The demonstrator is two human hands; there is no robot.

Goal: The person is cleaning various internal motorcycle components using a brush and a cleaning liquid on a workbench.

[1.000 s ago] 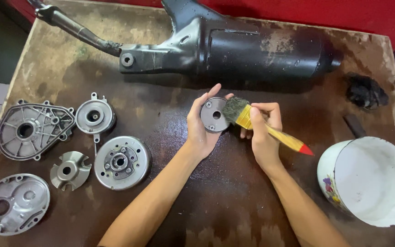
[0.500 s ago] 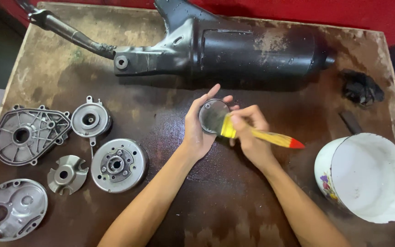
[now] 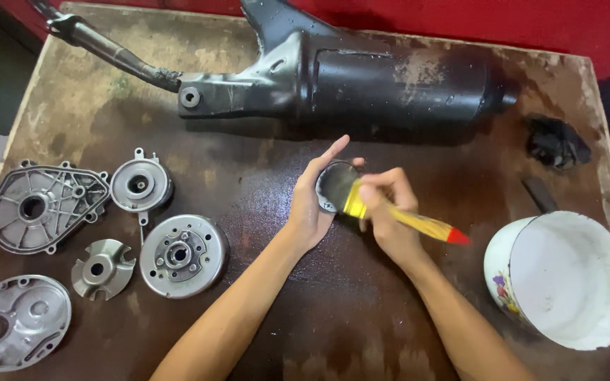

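I hold my left hand (image 3: 311,204) above the middle of the stained brown wooden table (image 3: 262,176), fingers curled around a small round grey metal disc (image 3: 333,185) so its face tilts toward me. My right hand (image 3: 388,215) pinches a paintbrush with a yellow handle and red tip (image 3: 418,224); its bristle end rests against the disc. A long black exhaust muffler (image 3: 390,85) lies behind the hands. A white enamel bowl with a floral print (image 3: 510,282) stands at right. Several grey metal engine covers and plates (image 3: 178,254) lie at left.
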